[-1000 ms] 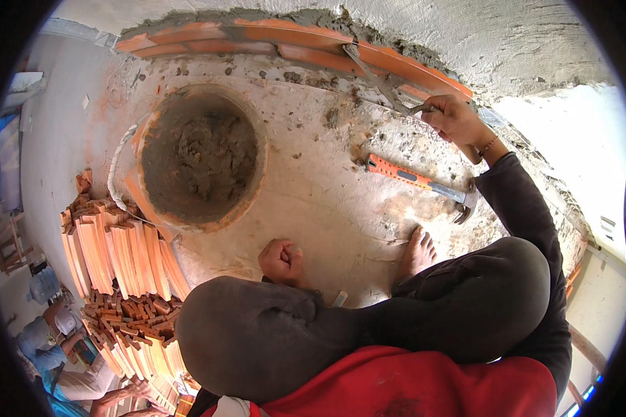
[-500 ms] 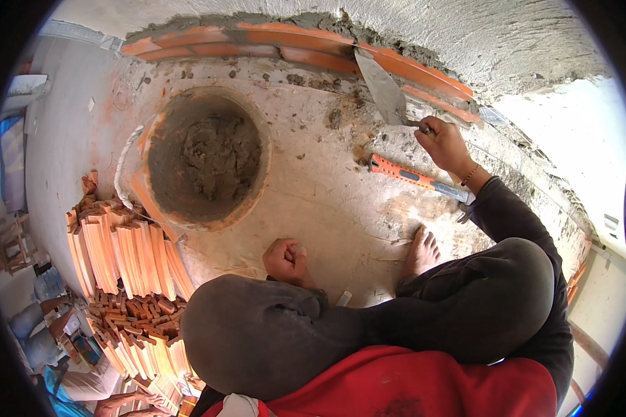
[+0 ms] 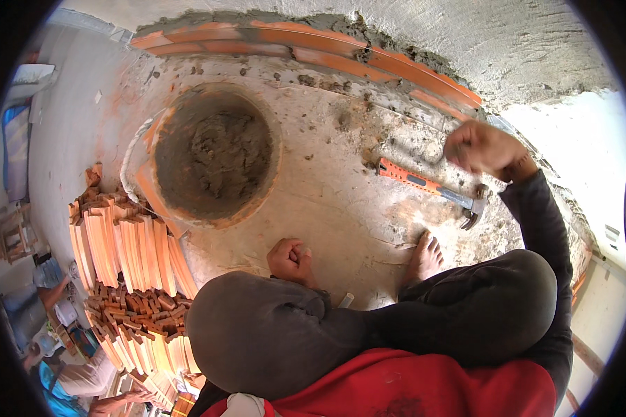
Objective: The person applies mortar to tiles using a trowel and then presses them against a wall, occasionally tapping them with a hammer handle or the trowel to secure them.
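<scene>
My right hand point(image 3: 485, 149), blurred by motion, is closed round the handle of a trowel point(image 3: 435, 160). Only a thin part of the trowel shows clearly, smeared against the floor. Just below this hand a claw hammer point(image 3: 424, 182) with an orange and grey handle lies on the floor. My left hand point(image 3: 290, 262) rests by my knee in a loose fist, with nothing visible in it. Ahead of it stands a round bucket point(image 3: 275, 163) holding wet grey mortar point(image 3: 229, 153). Low orange bricks point(image 3: 306, 40) run along the wall base, with mortar along their top.
Stacked orange terracotta pieces point(image 3: 132, 250) stand at the left, below the bucket. The bucket's rope handle point(image 3: 126, 160) hangs on its left side. My bare foot point(image 3: 425, 258) is near the hammer. Another person in a teal top point(image 3: 52, 381) sits at the lower left.
My right hand has moved right and slightly toward me, drawing the trowel away from the bricks. The hammer's head is now uncovered. My left hand stays closed by my knee.
</scene>
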The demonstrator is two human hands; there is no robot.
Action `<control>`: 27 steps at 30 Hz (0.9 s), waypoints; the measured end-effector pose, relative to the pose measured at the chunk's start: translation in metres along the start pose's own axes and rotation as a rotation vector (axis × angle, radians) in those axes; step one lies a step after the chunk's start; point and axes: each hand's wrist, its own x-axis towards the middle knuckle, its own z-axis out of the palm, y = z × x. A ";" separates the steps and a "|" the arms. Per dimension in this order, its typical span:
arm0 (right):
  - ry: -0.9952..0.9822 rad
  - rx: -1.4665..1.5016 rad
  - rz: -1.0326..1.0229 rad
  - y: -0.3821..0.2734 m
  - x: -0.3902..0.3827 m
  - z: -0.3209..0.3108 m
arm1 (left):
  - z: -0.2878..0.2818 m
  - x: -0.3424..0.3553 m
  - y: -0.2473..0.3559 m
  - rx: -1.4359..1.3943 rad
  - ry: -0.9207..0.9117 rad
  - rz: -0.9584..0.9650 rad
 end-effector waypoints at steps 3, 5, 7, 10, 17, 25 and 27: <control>0.281 -0.004 0.021 0.010 0.024 -0.005 | -0.004 -0.003 -0.012 0.012 0.010 0.010; 0.224 -0.091 0.010 0.010 0.020 0.001 | -0.006 -0.008 -0.015 0.012 0.059 -0.021; 0.255 -0.012 0.047 0.027 0.020 0.010 | -0.003 -0.007 -0.014 0.014 0.013 -0.022; 0.366 -0.232 0.001 0.018 0.033 0.021 | -0.005 -0.001 0.004 0.019 0.035 -0.046; 0.530 -0.595 -0.155 0.050 0.079 0.001 | -0.002 -0.004 -0.005 0.023 -0.004 -0.077; 0.670 -0.574 -0.262 0.046 0.065 0.003 | -0.007 -0.001 -0.007 0.037 -0.030 0.013; 0.666 -0.516 -0.170 0.052 0.065 0.008 | -0.006 -0.001 -0.006 0.038 -0.030 0.004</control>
